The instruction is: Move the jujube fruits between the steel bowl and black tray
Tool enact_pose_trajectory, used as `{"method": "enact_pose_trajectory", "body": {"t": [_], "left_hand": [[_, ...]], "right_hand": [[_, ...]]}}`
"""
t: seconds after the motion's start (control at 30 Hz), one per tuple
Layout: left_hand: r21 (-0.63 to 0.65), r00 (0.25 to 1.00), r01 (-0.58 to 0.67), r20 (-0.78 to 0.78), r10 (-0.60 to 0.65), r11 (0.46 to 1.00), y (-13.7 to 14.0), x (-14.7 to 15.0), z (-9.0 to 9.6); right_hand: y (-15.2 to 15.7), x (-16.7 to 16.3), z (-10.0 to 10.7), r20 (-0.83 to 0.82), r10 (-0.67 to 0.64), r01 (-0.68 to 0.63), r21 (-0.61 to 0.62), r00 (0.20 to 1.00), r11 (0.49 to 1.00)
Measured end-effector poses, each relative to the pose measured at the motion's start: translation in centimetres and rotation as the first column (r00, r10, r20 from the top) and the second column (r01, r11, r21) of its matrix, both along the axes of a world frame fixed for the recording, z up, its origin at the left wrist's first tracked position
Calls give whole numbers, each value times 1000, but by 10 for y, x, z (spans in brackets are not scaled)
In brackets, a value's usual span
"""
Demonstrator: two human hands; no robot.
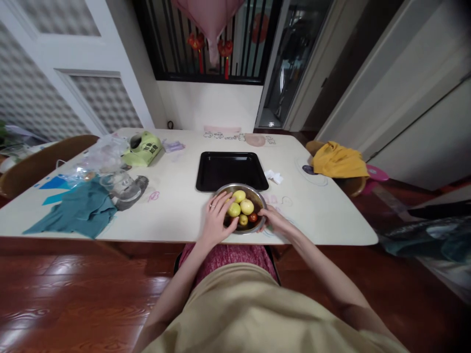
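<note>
A round metal bowl (pixel 263 200) stands near the table's front edge, holding several yellow-green round fruits (pixel 247 207) and a smaller dark red fruit (pixel 253 217). My right hand (pixel 274 219) grips the bowl's right rim, thumb on the inside. Over the bowl's left side lies my left hand (pixel 216 215), fingers apart, with a ring on one finger. Its thumb and fingertips are around the leftmost green fruit (pixel 234 210); whether they press on it I cannot tell. Just behind the bowl, a black rectangular tray (pixel 231 169) lies flat, its front edge partly hidden by the bowl.
On the left of the white table (pixel 172 196) are a teal cloth (pixel 79 208), clear plastic bags (pixel 106 154) and a light green container (pixel 145 149). A crumpled white tissue (pixel 274 176) lies right of the tray. Yellow cloth (pixel 338 159) drapes over a chair at the right.
</note>
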State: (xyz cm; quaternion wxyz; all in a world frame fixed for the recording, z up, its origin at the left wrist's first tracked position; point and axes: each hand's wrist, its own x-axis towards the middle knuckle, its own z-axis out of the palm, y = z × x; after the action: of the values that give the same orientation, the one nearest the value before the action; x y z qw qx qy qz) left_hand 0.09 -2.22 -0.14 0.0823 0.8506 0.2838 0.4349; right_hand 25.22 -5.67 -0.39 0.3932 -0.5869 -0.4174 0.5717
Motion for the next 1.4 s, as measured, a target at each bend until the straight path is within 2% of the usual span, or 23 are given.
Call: {"method": "enact_pose_trajectory", "body": {"t": [0.17,0.27,0.37,0.47,0.57,0.7,0.83,1.07,1.23,1.4], "left_hand": [[5,988,23,-151,-21,1000,12,6,30],[12,978,29,-208,-26,999,41,12,48],[-17,978,20,-205,-23,1000,81,21,55],[-106,984,35,-171,-53,994,120,30,46],[-195,995,55,-70,-70,979,149,35,25],[-287,997,70,50,-58,955,170,38,-6],[-340,991,80,125,-39,937,180,39,-25],[-473,980,21,183,75,881,191,40,-33],[-557,967,-17,202,155,830,194,38,-33],[-553,970,-51,170,172,832,193,37,-32]], "right_hand": [[13,3,32,14,-48,48,3,999,999],[40,11,62,108,-55,46,87,993,995],[78,16,88,263,-82,52,118,961,992],[115,15,104,346,-111,64,145,932,987],[142,8,111,430,-127,56,174,894,983],[165,-4,117,583,-112,13,172,805,985],[178,-18,125,736,-85,-52,161,671,986],[191,-33,141,903,-98,-171,185,419,968],[199,-33,146,940,-113,-195,182,321,964],[206,-30,154,960,-138,-202,189,244,961]]}}
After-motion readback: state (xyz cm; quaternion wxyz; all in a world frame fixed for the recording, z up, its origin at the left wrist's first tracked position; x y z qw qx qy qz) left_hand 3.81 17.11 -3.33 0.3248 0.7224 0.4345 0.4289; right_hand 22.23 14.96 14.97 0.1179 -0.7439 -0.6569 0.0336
